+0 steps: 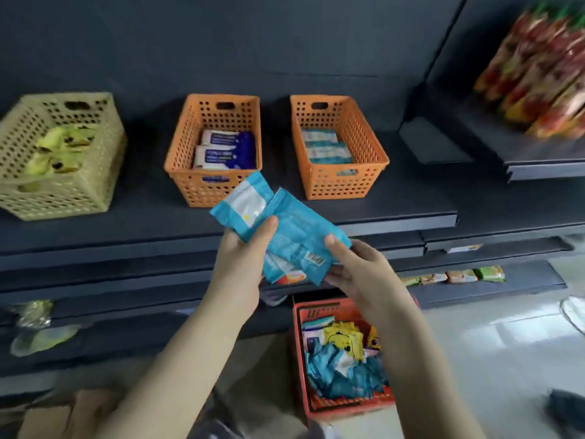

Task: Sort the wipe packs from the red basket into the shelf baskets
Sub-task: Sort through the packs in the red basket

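Your left hand (240,264), grip curled, held blue plastic wipe packs (297,236); your right hand (361,274) pinched the front one, over the front edge of the dark shelf (142,217).

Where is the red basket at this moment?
In the head view, the red basket stands on the floor at lower centre-right, beneath the right hand, with wipe packs inside.

A single wide-angle view from the person's head looks forward and down, facing the dark shelf (316,217) square-on and close. The shelf's front edge crosses mid-frame. The left hand (240,261) and right hand (364,274) grip wipe packs (294,242) at centre, at arm's length. The red basket (299,359) sits on the floor below, right of centre
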`<state>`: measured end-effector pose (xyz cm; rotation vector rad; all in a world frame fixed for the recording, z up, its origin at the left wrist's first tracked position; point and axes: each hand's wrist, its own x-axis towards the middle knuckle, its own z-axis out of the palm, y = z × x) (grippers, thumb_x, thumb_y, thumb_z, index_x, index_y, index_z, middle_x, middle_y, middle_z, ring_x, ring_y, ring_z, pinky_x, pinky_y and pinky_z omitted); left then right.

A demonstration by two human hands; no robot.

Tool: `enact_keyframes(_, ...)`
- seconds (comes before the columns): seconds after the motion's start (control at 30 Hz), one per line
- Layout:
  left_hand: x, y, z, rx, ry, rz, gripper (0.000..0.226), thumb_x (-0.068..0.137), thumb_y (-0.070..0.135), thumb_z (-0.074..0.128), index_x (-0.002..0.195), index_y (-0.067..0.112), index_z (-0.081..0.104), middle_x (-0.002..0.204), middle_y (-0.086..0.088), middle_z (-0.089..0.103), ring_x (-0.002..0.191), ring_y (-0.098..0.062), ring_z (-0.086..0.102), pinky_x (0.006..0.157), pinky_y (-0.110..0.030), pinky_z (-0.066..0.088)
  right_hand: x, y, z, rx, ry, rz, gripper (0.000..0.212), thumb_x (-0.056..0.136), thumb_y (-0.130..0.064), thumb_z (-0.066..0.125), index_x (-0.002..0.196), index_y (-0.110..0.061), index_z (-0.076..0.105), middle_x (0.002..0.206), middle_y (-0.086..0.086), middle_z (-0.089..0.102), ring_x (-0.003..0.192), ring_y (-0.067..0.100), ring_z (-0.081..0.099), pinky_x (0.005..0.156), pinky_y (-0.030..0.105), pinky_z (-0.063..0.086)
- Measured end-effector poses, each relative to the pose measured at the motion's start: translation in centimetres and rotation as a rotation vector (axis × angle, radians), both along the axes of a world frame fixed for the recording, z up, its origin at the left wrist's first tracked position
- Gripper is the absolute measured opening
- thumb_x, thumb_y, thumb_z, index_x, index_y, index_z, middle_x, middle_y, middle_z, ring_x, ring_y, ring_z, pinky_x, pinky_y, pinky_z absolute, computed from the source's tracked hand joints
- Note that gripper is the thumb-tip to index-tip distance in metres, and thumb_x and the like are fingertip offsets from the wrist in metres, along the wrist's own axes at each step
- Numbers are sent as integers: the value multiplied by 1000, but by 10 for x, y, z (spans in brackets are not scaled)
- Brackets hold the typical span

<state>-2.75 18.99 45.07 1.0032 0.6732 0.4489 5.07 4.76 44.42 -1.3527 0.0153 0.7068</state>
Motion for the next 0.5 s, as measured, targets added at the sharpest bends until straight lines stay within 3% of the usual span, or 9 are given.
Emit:
enact_keyframes(0.13,-25,66,8,46,10,31,31,94,17,62,125,21,58,113,-2,72,97,-17,72,83,-43,58,-28,61,8,2,-47,-2,19,86,-14,71,91,-4,56,94,14,75,84,24,73,67,34,57)
enact_keyframes(0.23,-41,111,11,37,0,48,31,93,12,62,123,19,59,113,-3,71,98,-18,71,83,-44,58,-38,98,16,-47,-212,2,26,82,-14,76,83,-8,50,78,5,74,73,18,73,56,30,54)
enact_keyframes(0.37,-52,150,18,40,-22,52,32,92,13,65,122,21,59,112,1,72,97,-17,72,83,-45,58,-44,130,23,-143,-369,-29,48,77,-26,80,90,10,51,83,16,74,77,22,74,66,45,54)
enact_keyframes(0.4,-52,157,20,42,-29,48,31,92,14,65,122,22,59,111,2,72,96,-15,72,82,-44,58,-45,136,25,-184,-421,-49,50,77,-27,80,93,11,52,84,19,72,74,20,73,64,43,53)
enact_keyframes(0.47,-51,171,26,53,-36,53,32,93,15,64,123,23,58,112,4,71,95,-12,72,79,-40,59,-45,147,30,-333,-664,-116,32,80,-26,79,96,-4,63,87,10,71,73,13,67,62,30,52)
enact_keyframes(0.5,-50,177,30,57,-39,67,33,93,16,63,124,24,56,112,5,71,94,-12,72,78,-39,59,-44,151,34,-426,-842,-141,29,82,-28,77,103,-13,65,96,1,69,84,11,66,68,28,52)
